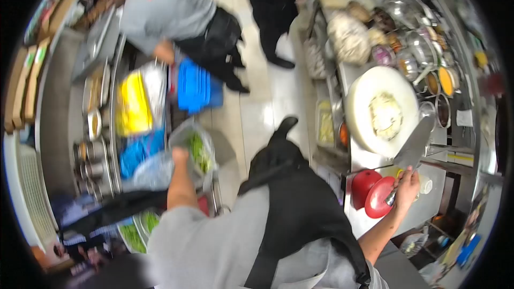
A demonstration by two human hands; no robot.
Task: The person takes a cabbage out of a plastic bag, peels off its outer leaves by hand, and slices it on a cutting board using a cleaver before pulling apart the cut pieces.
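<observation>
Lower left of centre: left hand [180, 154] at the left edge of a bag-lined bin [212, 147] of greens [199, 152]; we cannot tell whether it grips. Right of frame: broad knife [415, 142], blade slanting up beside the white round board [357, 106], right hand [408, 183] wrapped round its handle. We judge it stiff, blade-heavy, safest held there.

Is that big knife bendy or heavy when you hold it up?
The big knife probably won't bend: its broad blade looks metallic and straight. It may feel front-heavy, since the blade is much wider than the handle in the right hand.
</observation>
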